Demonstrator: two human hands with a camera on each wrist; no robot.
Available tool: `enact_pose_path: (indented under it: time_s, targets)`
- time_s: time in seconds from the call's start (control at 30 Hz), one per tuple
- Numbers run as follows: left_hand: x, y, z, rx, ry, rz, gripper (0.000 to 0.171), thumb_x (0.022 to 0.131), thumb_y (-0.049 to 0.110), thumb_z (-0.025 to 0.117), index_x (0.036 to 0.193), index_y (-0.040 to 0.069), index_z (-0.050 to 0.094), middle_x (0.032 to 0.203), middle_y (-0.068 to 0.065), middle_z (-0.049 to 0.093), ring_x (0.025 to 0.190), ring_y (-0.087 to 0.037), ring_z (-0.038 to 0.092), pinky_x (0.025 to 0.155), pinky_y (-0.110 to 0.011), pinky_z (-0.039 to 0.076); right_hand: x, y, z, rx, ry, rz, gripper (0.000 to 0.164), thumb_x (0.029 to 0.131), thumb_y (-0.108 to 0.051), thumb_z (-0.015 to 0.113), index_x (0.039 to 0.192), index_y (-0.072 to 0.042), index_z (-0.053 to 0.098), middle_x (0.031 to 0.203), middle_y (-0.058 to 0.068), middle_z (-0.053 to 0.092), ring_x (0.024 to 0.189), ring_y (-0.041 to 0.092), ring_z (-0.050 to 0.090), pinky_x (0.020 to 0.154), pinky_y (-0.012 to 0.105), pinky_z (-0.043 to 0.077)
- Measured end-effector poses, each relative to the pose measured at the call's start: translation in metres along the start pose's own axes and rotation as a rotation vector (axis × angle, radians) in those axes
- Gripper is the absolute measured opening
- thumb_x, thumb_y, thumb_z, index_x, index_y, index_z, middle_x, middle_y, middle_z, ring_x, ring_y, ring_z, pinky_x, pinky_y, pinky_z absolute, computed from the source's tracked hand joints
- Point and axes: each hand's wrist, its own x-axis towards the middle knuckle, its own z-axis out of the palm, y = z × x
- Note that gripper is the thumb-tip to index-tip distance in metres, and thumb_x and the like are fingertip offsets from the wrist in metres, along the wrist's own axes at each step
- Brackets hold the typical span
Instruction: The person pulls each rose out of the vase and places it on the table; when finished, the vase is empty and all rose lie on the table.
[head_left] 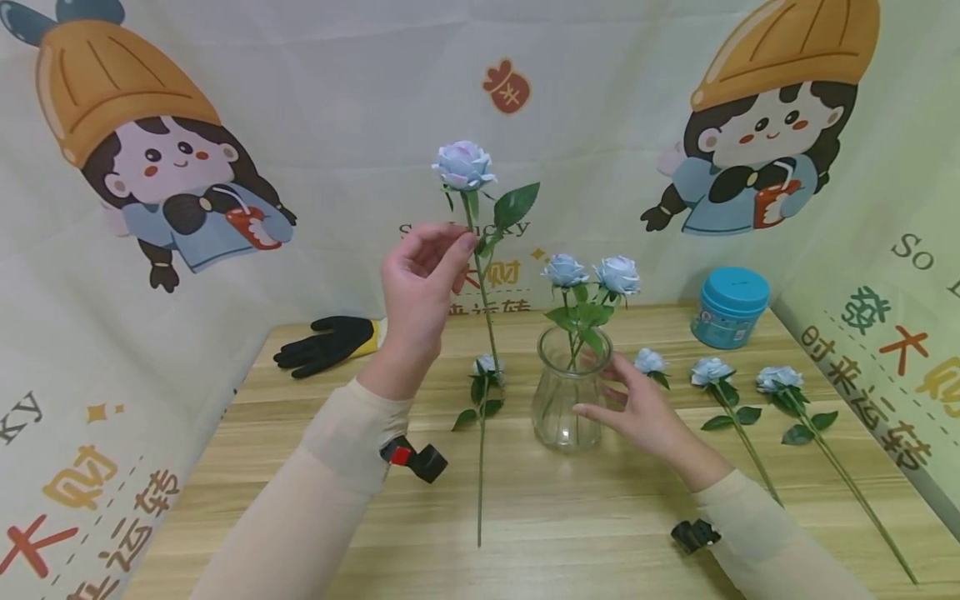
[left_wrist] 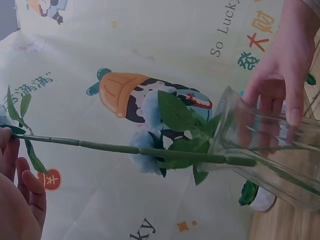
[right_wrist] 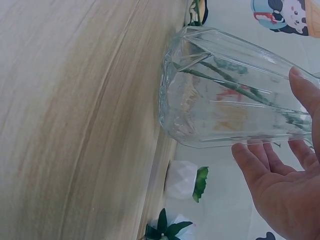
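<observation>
My left hand [head_left: 423, 287] pinches the stem of a pale blue artificial rose [head_left: 463, 167] between thumb and fingertips, holding it upright above the table. Its green stem [left_wrist: 110, 147] slants down, and the lower end overlaps the vase's mouth in the left wrist view. My right hand [head_left: 637, 408] grips the clear glass vase [head_left: 566, 408] from the right side, thumb in front and fingers behind. Two more blue roses [head_left: 617, 275] stand inside the vase, their stems [right_wrist: 240, 90] showing through the glass. The vase's base sits at the wooden table.
Left of the vase a blue rose [head_left: 487, 367] lies on the table [head_left: 420, 533]. Further roses [head_left: 711, 371] lie to the right, one partly hidden by my right hand. A blue lidded tub [head_left: 731, 308] and a black work glove [head_left: 326, 343] are near the back edge.
</observation>
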Motion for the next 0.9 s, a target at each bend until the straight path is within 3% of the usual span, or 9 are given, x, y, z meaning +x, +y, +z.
enact_pose_path:
  time_s: [0.27, 0.57, 0.9]
  targets:
    - [-0.017, -0.029, -0.033, 0.161, -0.008, -0.194, 0.005, 0.095, 0.016, 0.076, 0.098, 0.018, 0.073, 0.089, 0.009, 0.072, 0.072, -0.009, 0.056, 0.058, -0.019, 0.046, 0.001, 0.002, 0.0, -0.007, -0.003, 0.0, 0.071, 0.086, -0.017, 0.085, 0.147, -0.009, 0.048, 0.153, 0.016, 0.051, 0.135, 0.04, 0.056, 0.107, 0.044, 0.051]
    - [-0.046, -0.072, -0.087, 0.416, -0.034, -0.399, 0.018, 0.094, 0.025, 0.078, 0.104, 0.011, 0.075, 0.084, 0.012, 0.069, 0.075, -0.009, 0.057, 0.059, -0.021, 0.044, 0.001, 0.001, 0.0, -0.012, -0.008, 0.005, 0.072, 0.087, -0.018, 0.084, 0.148, -0.008, 0.047, 0.153, 0.017, 0.051, 0.135, 0.04, 0.055, 0.107, 0.045, 0.052]
    - [-0.069, -0.111, -0.134, 0.588, -0.055, -0.451, 0.022, 0.095, 0.02, 0.077, 0.108, 0.002, 0.075, 0.088, 0.003, 0.074, 0.076, -0.005, 0.061, 0.063, -0.02, 0.047, -0.001, -0.002, -0.001, -0.005, -0.012, 0.025, 0.075, 0.087, -0.017, 0.085, 0.15, -0.007, 0.045, 0.153, 0.017, 0.05, 0.135, 0.041, 0.055, 0.107, 0.044, 0.051]
